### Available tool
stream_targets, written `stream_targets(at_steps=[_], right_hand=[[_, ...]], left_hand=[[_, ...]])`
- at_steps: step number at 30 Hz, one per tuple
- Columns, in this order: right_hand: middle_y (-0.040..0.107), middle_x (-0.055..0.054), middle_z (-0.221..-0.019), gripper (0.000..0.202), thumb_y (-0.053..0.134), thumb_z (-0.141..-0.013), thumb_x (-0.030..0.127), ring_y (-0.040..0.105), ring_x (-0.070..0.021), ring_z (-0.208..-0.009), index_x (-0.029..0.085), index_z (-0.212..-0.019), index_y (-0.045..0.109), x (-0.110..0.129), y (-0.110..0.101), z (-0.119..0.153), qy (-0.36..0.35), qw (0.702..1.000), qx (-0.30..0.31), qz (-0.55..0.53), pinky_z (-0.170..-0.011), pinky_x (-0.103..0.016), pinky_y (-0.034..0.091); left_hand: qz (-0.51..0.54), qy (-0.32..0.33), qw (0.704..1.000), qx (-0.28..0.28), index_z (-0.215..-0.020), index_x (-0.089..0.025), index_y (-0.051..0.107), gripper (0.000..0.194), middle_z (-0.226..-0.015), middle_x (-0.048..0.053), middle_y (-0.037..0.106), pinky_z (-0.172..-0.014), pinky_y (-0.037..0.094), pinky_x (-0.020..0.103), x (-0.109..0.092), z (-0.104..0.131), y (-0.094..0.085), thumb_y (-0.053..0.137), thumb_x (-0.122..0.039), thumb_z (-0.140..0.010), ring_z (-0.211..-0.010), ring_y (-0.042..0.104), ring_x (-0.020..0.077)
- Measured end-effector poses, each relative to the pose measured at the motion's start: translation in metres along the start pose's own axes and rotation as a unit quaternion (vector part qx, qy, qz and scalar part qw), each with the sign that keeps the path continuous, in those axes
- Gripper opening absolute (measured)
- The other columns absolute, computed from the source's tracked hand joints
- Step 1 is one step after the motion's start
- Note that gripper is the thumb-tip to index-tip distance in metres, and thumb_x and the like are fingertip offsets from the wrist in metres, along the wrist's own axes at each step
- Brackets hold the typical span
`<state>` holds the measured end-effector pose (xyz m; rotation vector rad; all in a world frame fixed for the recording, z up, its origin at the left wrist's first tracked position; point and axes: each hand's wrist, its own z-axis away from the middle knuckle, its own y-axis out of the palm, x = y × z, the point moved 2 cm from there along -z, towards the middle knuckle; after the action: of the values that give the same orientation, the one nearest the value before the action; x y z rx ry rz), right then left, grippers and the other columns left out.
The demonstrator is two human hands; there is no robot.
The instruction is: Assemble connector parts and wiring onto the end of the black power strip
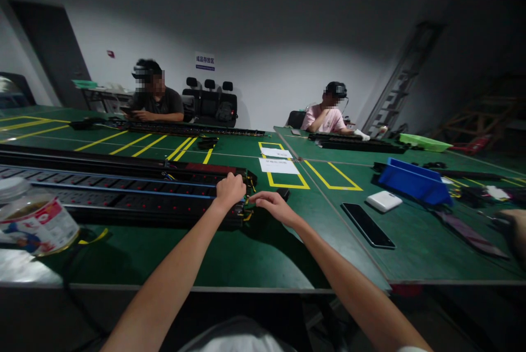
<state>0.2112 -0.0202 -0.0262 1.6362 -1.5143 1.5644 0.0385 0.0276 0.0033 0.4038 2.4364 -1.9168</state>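
Observation:
A long black strip-like assembly (164,202) lies across the left of the green table, with rows of small red marks and blue lines along it. My left hand (230,190) is closed over its right end, the fingers curled down; what lies under them is hidden. Just to the right, my right hand (273,204) reaches in with its fingers bent together at the same end. Its fingertips are beside short yellow wires (248,215) that stick out there. Whatever is between those fingertips is too small to make out.
A clear plastic jar (41,226) stands at the left front. To the right lie a black phone (367,225), a white case (383,202) and a blue bin (415,181). White papers (279,166) lie ahead. Two people (156,100) sit across the table.

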Motion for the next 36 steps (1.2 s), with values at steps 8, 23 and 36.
stream_targets(at_steps=[8,23,36], right_hand=[[0.076,-0.005,-0.095,0.034,0.055,-0.094,0.044,0.067,-0.0211,-0.088,0.017,-0.095,0.076,-0.003,0.010,0.003,-0.003,0.993,0.084,0.086,-0.083,-0.031,0.051],[0.069,-0.007,-0.080,0.044,0.041,-0.100,0.038,0.060,-0.0182,-0.080,0.018,-0.072,0.069,-0.009,-0.018,0.001,0.057,0.931,-0.167,0.319,-0.074,-0.026,0.041],[0.065,-0.008,-0.077,0.043,0.045,-0.100,0.037,0.057,-0.0190,-0.078,0.019,-0.070,0.070,-0.006,0.005,-0.001,0.026,0.906,-0.135,0.400,-0.073,-0.027,0.039]], left_hand=[[-0.007,-0.003,1.000,-0.004,-0.111,-0.019,0.067,0.035,-0.110,0.014,0.063,-0.085,0.053,0.040,0.000,-0.001,0.001,0.040,-0.031,-0.093,-0.099,0.068,0.0293],[-0.007,-0.001,1.000,0.004,-0.109,-0.020,0.067,0.034,-0.110,0.013,0.063,-0.083,0.054,0.040,-0.001,0.002,-0.005,0.039,-0.031,-0.094,-0.098,0.069,0.0291],[0.002,-0.007,1.000,0.009,-0.112,-0.019,0.068,0.036,-0.113,0.015,0.063,-0.087,0.052,0.041,-0.002,0.002,-0.005,0.039,-0.030,-0.094,-0.102,0.068,0.0300]])
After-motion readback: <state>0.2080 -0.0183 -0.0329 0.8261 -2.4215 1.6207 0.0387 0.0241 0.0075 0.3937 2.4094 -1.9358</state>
